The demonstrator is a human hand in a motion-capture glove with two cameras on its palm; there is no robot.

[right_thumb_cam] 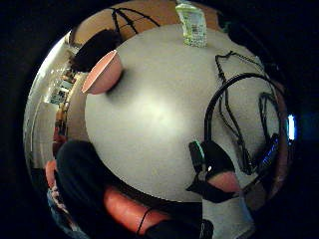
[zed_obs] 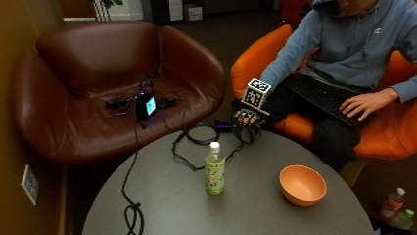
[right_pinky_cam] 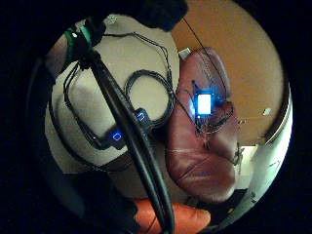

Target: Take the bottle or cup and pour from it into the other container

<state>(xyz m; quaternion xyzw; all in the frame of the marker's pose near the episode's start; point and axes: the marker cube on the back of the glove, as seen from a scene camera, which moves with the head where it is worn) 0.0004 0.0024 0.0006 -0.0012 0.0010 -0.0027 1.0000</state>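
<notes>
Nothing is lifted yet. The bottle (zed_obs: 214, 169) stands upright near the middle of the round table (zed_obs: 163, 210), cap on, untouched. To its right sits the bowl (zed_obs: 302, 184), apart from it, also untouched. Further back, the gloved right hand (zed_obs: 247, 121) hovers at the far table edge, fingers pointing down and, as far as I can tell, loosely relaxed around nothing.

Risks, left to right. First the cables (zed_obs: 196, 142): they loop across the table between hand and bottle, so a low reach could snag them and drag. Then the bottle itself: tall, slim and narrow-based, so a clumsy touch up high would likely tip it. The cap looks closed; tilt without opening it and nothing pours. Last the bowl: wide-mouthed, a forgiving target, but it looks light, so a nudge from the bottle neck may slide it.

Materials: the table is matte grey and smooth. The bottle is clear plastic with a green label and white cap, holding pale liquid. The bowl is orange, smooth, round and shallow, probably plastic. From the thumb-side palm view, bottle (right_thumb_cam: 192, 25) and bowl (right_thumb_cam: 103, 73) both sit across the table, well apart from the palm.
</notes>
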